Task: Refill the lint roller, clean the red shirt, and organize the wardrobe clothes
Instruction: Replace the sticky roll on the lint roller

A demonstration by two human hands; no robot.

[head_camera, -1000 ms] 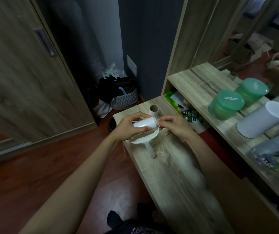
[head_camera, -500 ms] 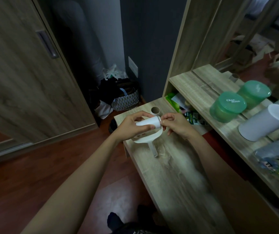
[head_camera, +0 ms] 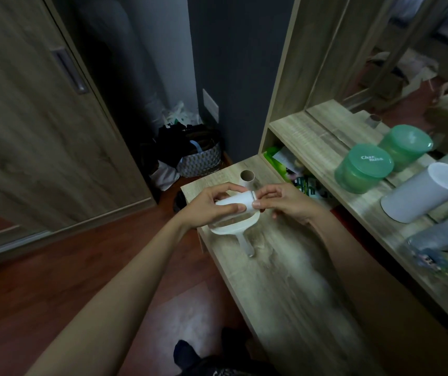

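**White roll gripped in both hands above the tabletop**

At the centre of the frame, your left hand (head_camera: pixel 206 204) curls its fingers round the white refill roll (head_camera: pixel 235 203). Your right hand (head_camera: pixel 285 202) pinches the roll's right end between thumb and forefinger. Just below your hands, the white lint roller frame (head_camera: pixel 240 232) lies on the tabletop (head_camera: pixel 285 280), its handle pointing toward the bottom of the frame. A bare cardboard tube (head_camera: pixel 247 178) stands upright just above your hands. At the right, a green tub (head_camera: pixel 364 172) and a white canister (head_camera: pixel 423 196) sit on the shelf (head_camera: pixel 312 131).

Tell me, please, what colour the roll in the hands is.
The roll is white, clearest in the head view.
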